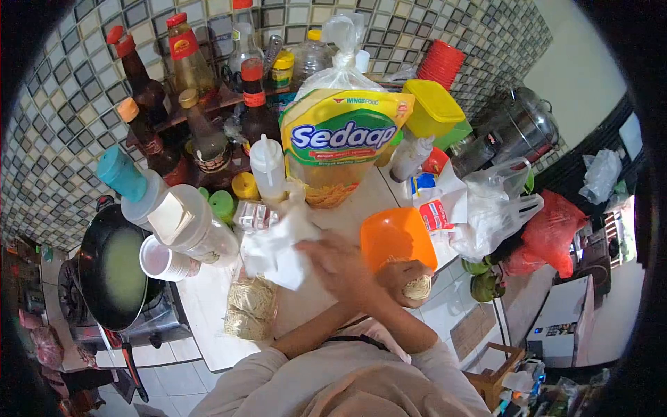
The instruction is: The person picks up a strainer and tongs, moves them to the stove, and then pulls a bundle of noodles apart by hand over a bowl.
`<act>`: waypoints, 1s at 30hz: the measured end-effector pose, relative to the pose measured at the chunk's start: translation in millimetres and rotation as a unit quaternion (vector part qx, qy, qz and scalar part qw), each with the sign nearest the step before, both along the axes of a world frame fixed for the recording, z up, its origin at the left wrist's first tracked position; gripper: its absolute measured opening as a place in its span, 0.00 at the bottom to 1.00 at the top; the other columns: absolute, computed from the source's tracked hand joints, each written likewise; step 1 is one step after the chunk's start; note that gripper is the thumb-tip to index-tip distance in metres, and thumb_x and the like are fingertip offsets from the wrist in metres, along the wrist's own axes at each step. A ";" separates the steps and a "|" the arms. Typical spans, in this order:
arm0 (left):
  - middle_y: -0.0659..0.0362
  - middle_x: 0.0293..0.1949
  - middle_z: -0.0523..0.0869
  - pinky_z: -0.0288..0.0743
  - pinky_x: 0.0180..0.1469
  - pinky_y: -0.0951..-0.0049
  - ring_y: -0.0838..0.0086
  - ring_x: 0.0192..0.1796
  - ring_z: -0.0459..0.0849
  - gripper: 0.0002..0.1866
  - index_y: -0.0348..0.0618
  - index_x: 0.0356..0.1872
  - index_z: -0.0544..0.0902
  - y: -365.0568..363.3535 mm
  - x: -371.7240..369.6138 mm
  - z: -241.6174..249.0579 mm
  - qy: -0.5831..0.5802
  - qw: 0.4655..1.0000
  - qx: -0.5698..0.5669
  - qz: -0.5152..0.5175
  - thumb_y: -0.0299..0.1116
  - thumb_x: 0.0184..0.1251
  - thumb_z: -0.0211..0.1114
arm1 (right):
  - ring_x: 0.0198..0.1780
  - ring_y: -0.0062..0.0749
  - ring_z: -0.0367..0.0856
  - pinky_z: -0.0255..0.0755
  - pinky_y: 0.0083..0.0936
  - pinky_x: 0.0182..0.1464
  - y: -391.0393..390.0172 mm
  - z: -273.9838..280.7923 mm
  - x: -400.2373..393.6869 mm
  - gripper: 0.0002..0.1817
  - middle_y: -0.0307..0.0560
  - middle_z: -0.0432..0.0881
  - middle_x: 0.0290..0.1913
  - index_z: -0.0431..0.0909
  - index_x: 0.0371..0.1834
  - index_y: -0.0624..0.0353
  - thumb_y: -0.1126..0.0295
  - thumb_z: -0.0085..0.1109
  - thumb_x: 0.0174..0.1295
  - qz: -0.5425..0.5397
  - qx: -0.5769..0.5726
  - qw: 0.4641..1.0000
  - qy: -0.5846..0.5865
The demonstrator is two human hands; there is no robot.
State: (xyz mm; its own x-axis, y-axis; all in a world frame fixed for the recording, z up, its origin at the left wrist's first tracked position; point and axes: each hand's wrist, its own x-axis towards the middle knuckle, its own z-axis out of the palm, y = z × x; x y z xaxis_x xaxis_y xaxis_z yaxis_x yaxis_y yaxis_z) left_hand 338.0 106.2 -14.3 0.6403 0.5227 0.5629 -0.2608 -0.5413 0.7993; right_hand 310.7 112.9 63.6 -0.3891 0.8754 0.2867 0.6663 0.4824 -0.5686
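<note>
My forearms cross in front of my body, the right one over the left. On the right side, my left hand (401, 276) is closed round a pale cake of noodles (417, 287), beside the near edge of an orange bowl (392, 236). My right hand (335, 260) reaches left and is smeared by motion. Its fingertips overlap a crumpled white sheet (278, 247), and I cannot tell whether they grip it. Below that sheet lies a clear pack of dried noodles (250, 306).
Behind stands a yellow Sedaap bag (340, 142). Sauce bottles (208, 142) crowd the back left, near stacked plastic cups (165, 258). A wok (114, 267) with pale liquid sits on the stove at left. White plastic bags (493, 208) lie right of the bowl.
</note>
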 end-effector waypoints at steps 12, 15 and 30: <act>0.57 0.34 0.75 0.70 0.40 0.66 0.63 0.38 0.76 0.27 0.44 0.44 0.72 -1.8 2.3 -10.1 0.057 0.992 0.108 0.015 0.43 0.40 0.65 | 0.41 0.23 0.66 0.61 0.17 0.41 9.4 21.3 161.6 0.12 0.42 0.68 0.39 0.72 0.39 0.62 0.79 0.52 0.48 -0.231 -0.067 0.938 0.249; 0.57 0.35 0.75 0.70 0.41 0.67 0.63 0.39 0.76 0.27 0.44 0.44 0.72 -0.4 3.6 -13.7 0.101 0.990 0.102 -0.005 0.43 0.40 0.66 | 0.38 0.29 0.68 0.62 0.21 0.40 18.4 4.8 162.6 0.16 0.42 0.69 0.34 0.71 0.32 0.60 0.78 0.63 0.36 -0.222 0.015 0.962 0.159; 0.55 0.34 0.77 0.69 0.43 0.66 0.61 0.39 0.76 0.25 0.44 0.41 0.74 -0.9 5.9 -15.1 0.061 0.990 0.122 0.030 0.43 0.39 0.66 | 0.38 0.42 0.74 0.69 0.29 0.40 51.4 -88.9 180.7 0.23 0.49 0.74 0.39 0.70 0.44 0.58 0.79 0.57 0.39 -0.008 0.139 0.976 -0.167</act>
State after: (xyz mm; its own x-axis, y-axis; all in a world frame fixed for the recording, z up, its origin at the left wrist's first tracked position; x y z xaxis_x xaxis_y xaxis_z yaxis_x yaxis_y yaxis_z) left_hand 343.9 105.3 -29.4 0.6831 0.4203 0.5972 -0.1321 -0.7331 0.6671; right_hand 491.4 164.3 -25.4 -0.4891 0.7882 0.3734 0.8004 0.5758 -0.1669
